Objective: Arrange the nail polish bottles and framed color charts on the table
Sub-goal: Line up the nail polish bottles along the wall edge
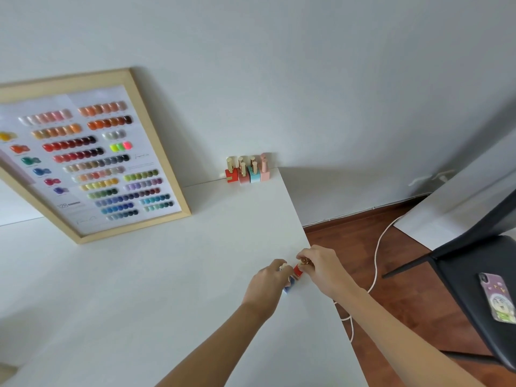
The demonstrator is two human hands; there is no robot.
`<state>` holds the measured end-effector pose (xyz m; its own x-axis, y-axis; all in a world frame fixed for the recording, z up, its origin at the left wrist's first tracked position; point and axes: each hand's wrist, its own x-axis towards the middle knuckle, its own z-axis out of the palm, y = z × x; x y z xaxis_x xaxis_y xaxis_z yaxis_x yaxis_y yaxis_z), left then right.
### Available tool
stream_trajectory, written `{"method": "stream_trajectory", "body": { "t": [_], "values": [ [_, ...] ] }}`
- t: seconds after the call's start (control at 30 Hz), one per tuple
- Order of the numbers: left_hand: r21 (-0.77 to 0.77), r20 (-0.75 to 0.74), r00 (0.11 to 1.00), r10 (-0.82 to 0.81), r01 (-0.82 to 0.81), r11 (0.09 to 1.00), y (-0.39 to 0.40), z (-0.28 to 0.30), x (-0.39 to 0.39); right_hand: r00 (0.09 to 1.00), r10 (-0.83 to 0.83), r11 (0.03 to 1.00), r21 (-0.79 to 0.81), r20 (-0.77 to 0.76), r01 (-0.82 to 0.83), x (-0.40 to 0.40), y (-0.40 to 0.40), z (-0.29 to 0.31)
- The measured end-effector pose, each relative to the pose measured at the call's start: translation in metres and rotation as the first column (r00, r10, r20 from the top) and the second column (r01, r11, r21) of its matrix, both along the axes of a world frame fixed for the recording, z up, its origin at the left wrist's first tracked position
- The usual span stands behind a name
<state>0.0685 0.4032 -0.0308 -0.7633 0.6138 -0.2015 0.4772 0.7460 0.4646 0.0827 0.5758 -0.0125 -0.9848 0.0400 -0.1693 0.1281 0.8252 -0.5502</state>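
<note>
A wood-framed color chart (92,157) leans against the wall at the back left of the white table (167,275). Several nail polish bottles (247,170) with gold caps stand grouped at the table's far right corner. Close to the table's right edge, my left hand (268,286) is closed around a blue bottle (289,286), mostly hidden by the fingers. Beside it, my right hand (321,268) pinches the gold cap of a red bottle (298,270) that stands on the table. The two bottles almost touch.
The table's right edge runs diagonally past my hands, with wooden floor (405,289) below it. A white cable (377,247) lies on the floor. A black chair (480,289) at the right carries a phone (498,300) in a purple case.
</note>
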Motion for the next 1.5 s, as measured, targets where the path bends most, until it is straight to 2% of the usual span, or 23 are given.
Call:
{"method": "stream_trajectory", "body": {
  "t": [0.2,0.47,0.73,0.87,1.1,1.23,1.37,1.5],
  "values": [
    [0.096,0.015,1.000,0.007,-0.008,0.995,-0.010,0.003,-0.019,1.000,-0.013,1.000,0.001,0.006,0.013,-0.014,-0.001,0.002],
    [0.152,-0.007,0.985,0.173,-0.170,0.974,-0.056,0.026,-0.091,0.996,-0.046,0.996,-0.075,-0.074,0.040,-0.078,-0.026,0.015],
    [0.037,-0.107,0.959,0.262,-0.260,0.965,-0.072,0.047,-0.197,0.984,-0.119,0.983,-0.155,-0.136,0.097,-0.175,-0.067,0.024],
    [-0.025,-0.111,0.953,0.280,-0.285,0.958,-0.070,0.046,-0.236,0.979,-0.153,0.971,-0.205,-0.133,0.124,-0.214,-0.085,0.022],
    [-0.113,-0.130,0.953,0.272,-0.287,0.951,-0.069,0.032,-0.278,0.959,-0.247,0.947,-0.245,-0.142,0.208,-0.253,-0.104,-0.001],
    [-0.151,-0.127,0.961,0.247,-0.265,0.952,-0.067,0.025,-0.288,0.956,-0.238,0.946,-0.266,-0.173,0.187,-0.266,-0.111,-0.008],
    [-0.091,-0.109,0.966,0.234,-0.244,0.966,-0.062,0.021,-0.294,0.953,-0.221,0.952,-0.258,-0.208,0.164,-0.275,-0.116,-0.015],
    [0.106,-0.115,0.957,0.267,-0.255,0.961,-0.062,0.013,-0.288,0.940,-0.237,0.943,-0.292,-0.245,0.162,-0.277,-0.116,-0.021]
  ]
}}
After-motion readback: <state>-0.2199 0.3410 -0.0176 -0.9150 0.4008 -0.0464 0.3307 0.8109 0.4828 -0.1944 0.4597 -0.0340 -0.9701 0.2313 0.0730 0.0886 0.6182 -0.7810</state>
